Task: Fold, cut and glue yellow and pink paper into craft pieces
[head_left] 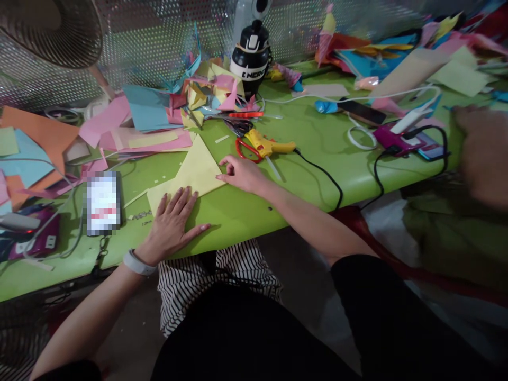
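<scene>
A pale yellow sheet of paper (202, 169) lies on the green table, with a folded triangular part pointing away from me. My left hand (174, 219) rests flat on its near left part, fingers stretched out and thumb apart. At the right corner of the paper, my right hand (242, 173) has its fingers curled, with thumb and forefinger at the edge; the corner itself is partly hidden under them. Just beyond my right hand are red-handled scissors (246, 151) and a yellow glue gun (273, 145) with a glue stick and black cord.
A phone (103, 203) lies left of my left hand. Coloured paper sheets (151, 106) and folded pieces are heaped at the back, near a black bottle (251, 61) and a fan (51, 32). Purple power strips (399, 138) with cables sit right and left. Another person's hand (484, 153) is blurred at right.
</scene>
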A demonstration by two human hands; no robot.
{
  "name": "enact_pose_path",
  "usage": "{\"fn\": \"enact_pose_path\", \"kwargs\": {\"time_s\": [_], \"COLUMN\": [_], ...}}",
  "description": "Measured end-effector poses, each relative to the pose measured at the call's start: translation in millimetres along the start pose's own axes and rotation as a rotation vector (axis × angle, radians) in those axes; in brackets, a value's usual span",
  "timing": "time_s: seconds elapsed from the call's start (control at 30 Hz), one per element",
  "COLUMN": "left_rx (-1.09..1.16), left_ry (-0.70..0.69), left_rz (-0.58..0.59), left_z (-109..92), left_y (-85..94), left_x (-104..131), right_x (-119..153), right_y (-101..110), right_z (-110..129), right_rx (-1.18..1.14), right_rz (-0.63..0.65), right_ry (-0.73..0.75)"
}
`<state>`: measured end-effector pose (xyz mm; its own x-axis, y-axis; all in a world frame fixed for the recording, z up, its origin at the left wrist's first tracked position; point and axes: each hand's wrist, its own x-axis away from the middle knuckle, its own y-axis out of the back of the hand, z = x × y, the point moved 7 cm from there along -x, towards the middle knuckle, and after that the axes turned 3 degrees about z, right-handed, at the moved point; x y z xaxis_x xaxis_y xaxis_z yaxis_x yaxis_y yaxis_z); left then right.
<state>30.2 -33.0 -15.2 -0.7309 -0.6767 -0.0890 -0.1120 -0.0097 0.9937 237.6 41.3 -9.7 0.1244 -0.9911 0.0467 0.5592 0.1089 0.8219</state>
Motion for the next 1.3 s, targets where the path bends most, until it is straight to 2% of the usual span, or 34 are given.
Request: {"fn": "enact_pose_path", "kwargs": {"time_s": [0.27, 0.5, 0.7, 0.83, 1.3], "left_rx": [0.030, 0.041, -0.021, -0.038, -0.010], "left_ry": [0.025, 0.033, 0.013, -0.020, 0.006], "left_rz": [0.014, -0.028, -0.103, -0.081, -0.057], "left_z": [-1, 0, -5, -10, -5], "left_y": [0.8, -0.9, 7.7, 8.8, 3.3], "left_x": [1, 3, 4, 4, 5], "right_x": [2, 1, 1, 2, 2], "right_y": [-2, -4, -5, -6, -6], "right_z": [0, -3, -4, -3, -2], "right_rx": [0.028, 0.038, 0.065, 0.065, 0.052], "right_rz": [-0.012, -0.019, -0.031, -0.016, -0.007], "right_ry": [0.017, 0.028, 0.027, 0.020, 0.038]}}
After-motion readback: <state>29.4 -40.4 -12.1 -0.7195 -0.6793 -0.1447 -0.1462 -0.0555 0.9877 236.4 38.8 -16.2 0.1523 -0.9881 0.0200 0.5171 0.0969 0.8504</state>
